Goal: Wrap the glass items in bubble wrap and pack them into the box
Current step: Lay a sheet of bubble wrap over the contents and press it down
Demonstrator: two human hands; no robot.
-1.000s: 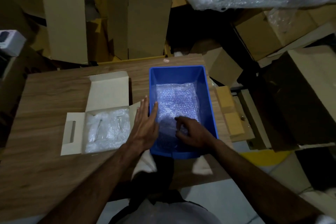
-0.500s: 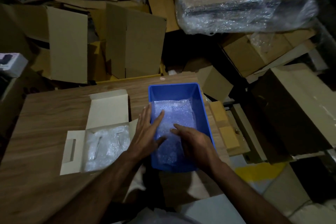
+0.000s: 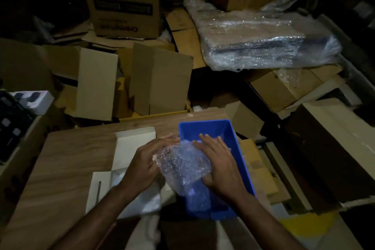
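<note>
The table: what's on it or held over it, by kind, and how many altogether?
Blue bin: 1
White box, open: 1
Bubble wrap bundle, held by the left hand and right hand: 1
Total: 3

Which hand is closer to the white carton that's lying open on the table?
Left. The left hand is over the open white carton, holding the bubble wrap bundle's left side. The right hand is on the bundle's far side, over the blue bin.
</note>
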